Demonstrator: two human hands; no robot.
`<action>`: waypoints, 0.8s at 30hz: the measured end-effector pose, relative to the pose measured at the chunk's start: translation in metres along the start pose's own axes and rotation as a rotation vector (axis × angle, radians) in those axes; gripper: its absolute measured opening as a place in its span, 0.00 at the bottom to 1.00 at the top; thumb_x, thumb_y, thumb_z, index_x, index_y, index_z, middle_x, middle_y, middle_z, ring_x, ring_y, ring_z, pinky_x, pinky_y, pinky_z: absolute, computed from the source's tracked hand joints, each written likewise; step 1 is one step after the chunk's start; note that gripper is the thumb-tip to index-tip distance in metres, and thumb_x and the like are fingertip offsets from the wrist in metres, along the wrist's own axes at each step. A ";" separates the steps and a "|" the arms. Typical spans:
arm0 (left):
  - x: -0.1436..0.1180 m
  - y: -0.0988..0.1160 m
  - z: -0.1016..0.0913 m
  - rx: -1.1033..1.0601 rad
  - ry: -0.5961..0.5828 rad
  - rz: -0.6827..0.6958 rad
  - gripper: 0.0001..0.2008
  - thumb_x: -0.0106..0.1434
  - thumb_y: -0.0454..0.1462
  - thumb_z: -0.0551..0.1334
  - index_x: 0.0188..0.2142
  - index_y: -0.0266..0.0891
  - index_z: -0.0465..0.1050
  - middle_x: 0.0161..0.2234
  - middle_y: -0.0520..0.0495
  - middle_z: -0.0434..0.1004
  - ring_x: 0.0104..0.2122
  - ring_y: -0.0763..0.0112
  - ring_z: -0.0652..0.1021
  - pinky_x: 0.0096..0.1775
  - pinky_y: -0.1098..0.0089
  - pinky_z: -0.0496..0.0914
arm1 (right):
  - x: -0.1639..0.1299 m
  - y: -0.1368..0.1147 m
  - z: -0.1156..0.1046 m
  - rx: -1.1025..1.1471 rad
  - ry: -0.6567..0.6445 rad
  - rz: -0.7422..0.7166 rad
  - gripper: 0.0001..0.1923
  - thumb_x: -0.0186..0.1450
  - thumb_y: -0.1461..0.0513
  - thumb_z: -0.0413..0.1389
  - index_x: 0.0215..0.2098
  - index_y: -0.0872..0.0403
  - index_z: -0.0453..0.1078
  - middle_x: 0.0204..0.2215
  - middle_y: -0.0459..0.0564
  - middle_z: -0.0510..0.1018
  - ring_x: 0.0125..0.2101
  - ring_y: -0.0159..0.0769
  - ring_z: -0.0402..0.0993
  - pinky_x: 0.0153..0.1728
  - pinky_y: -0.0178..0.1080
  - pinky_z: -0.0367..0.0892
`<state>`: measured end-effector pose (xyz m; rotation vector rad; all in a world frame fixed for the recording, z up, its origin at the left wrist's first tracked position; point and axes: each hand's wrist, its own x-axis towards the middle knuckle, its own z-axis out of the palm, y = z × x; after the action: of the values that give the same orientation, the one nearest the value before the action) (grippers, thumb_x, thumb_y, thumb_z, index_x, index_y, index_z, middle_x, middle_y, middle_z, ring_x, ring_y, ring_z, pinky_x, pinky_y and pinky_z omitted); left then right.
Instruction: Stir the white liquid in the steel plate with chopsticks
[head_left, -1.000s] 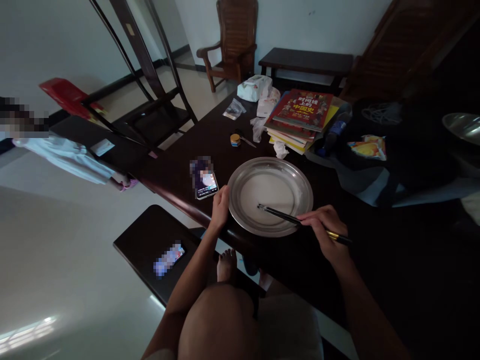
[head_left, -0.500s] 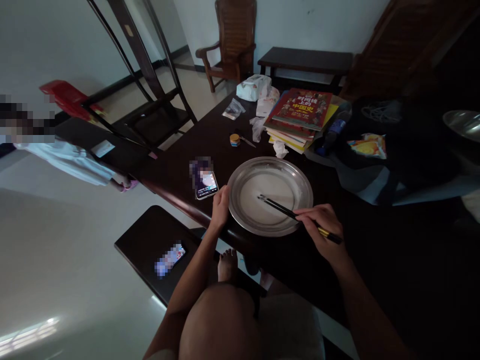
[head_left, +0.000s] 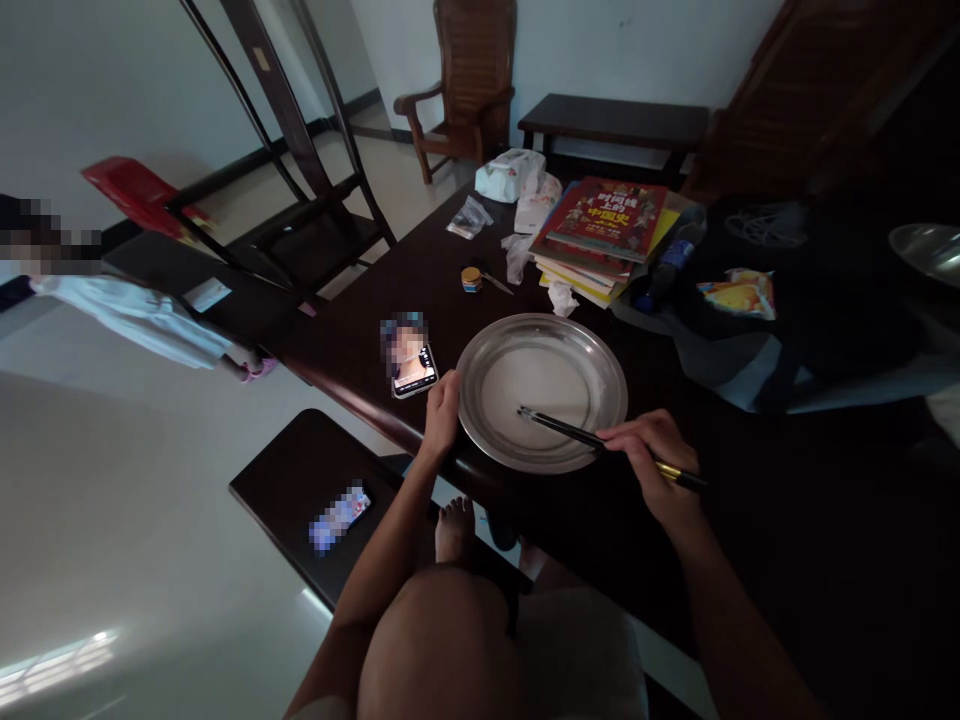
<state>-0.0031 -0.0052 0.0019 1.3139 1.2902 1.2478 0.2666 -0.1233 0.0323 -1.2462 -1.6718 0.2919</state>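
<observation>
Chopsticks [head_left: 570, 431] in right hand [head_left: 651, 462] over plate [head_left: 592, 345].

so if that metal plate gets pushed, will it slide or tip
The metal plate looks wide, shallow and flat-based, so it would probably slide on the glossy dark table rather than tip. It seems thin, likely light and stiff. The left hand at its rim may be steadying it against the chopsticks.

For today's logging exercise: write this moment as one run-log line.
left hand: steadies metal plate rim | right hand: holds chopsticks, tips over plate | phone: beside plate
</observation>
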 end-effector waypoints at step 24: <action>0.001 -0.001 0.001 0.010 0.004 0.003 0.27 0.63 0.59 0.60 0.24 0.41 0.61 0.23 0.55 0.59 0.26 0.74 0.60 0.29 0.72 0.60 | 0.000 0.000 0.001 -0.040 -0.055 -0.030 0.08 0.71 0.65 0.56 0.38 0.47 0.76 0.40 0.43 0.87 0.40 0.39 0.76 0.43 0.46 0.69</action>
<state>-0.0022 -0.0045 0.0009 1.3212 1.2995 1.2477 0.2657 -0.1228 0.0315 -1.2513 -1.7496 0.2774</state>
